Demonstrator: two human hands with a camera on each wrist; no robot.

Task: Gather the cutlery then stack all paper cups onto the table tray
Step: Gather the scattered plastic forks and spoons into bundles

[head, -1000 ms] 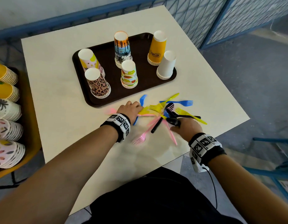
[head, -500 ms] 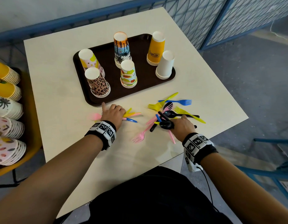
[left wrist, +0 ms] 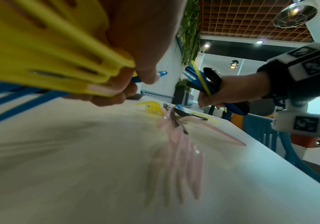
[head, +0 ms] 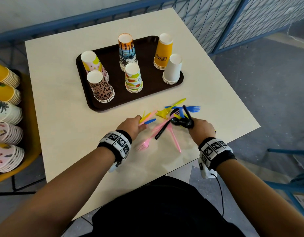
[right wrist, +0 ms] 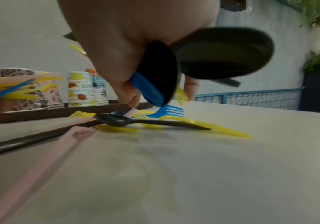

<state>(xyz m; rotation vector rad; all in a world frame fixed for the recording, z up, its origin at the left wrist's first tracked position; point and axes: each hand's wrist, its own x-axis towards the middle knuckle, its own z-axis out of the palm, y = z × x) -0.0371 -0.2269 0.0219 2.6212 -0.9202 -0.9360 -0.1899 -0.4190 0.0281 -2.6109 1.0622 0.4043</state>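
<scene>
Loose plastic cutlery lies on the white table in front of the brown tray: a pink fork, a pink knife, a black spoon, a yellow fork and a blue fork. My left hand grips a bundle of yellow, pink and blue pieces. Just right of the pile, my right hand grips black spoons with blue and yellow pieces. Several upside-down cup stacks stand on the tray, among them a leopard-print stack and a white stack.
At the far left, a yellow stand holds several cup stacks lying on their sides. The table's right edge drops to grey floor. Blue mesh fencing runs behind, and a blue chair frame stands at the lower right.
My left hand swept left along the tray's front edge, then came back right toward the pile with its bundle lifted. My right hand rose slightly with the black spoons.
</scene>
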